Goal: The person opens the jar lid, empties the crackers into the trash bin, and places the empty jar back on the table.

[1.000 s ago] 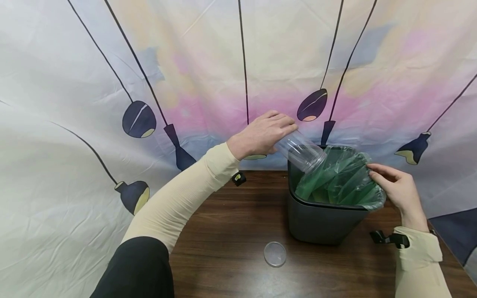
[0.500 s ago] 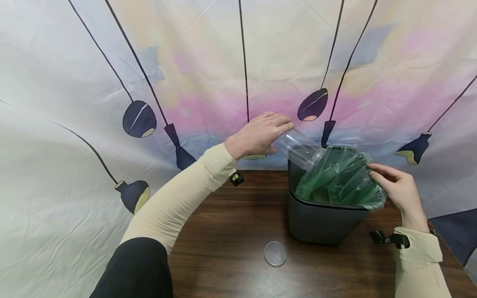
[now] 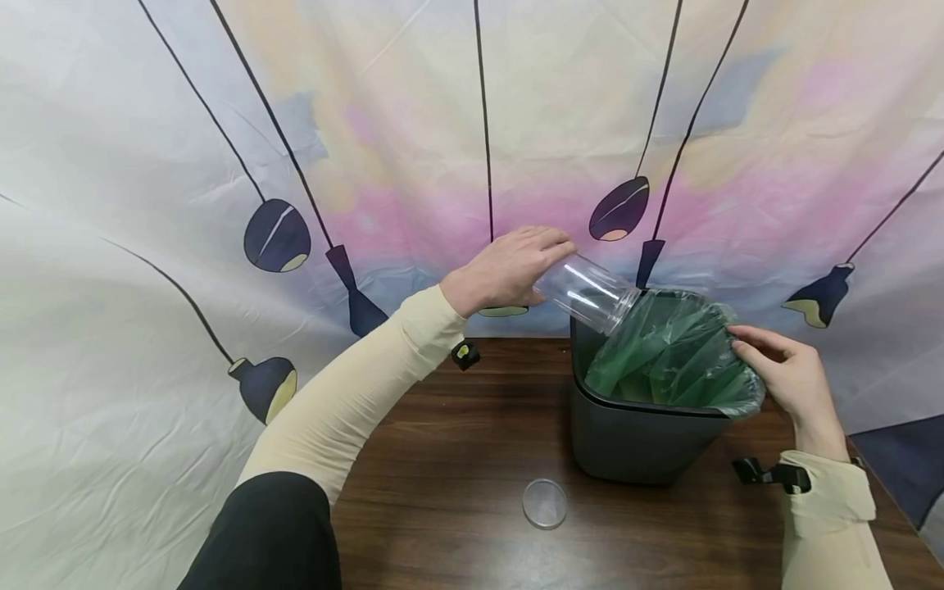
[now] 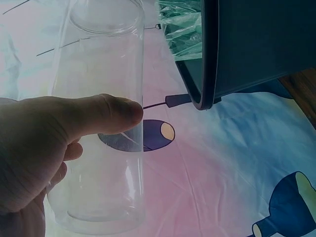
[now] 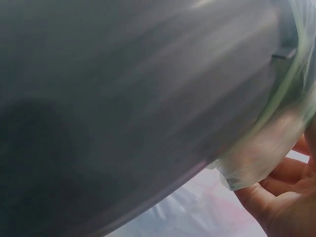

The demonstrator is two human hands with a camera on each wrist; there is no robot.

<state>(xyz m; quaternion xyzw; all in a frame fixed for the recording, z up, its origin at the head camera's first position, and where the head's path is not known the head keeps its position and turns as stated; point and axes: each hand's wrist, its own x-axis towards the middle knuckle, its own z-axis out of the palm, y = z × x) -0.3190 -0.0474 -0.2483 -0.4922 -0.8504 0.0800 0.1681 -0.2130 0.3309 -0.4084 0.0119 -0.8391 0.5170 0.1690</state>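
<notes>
Left hand (image 3: 509,270) grips a clear plastic jar (image 3: 587,292), long axis tilted mouth-down over the far-left rim of the grey bin (image 3: 634,438), while right hand (image 3: 785,375) pinches the green liner (image 3: 674,352) at its right rim.

Even, soft indoor light fills the head view, bright on the patterned curtain (image 3: 472,123) and without hard shadows; straight lines bow toward the frame edges from the wide lens. Below the curtain, the wooden table (image 3: 457,459) shows a dull sheen. The left wrist view is sharp, with faint glare streaks on the clear jar (image 4: 103,123). The right wrist view is blurred and dim, the dark bin (image 5: 123,108) filling it out of focus.
</notes>
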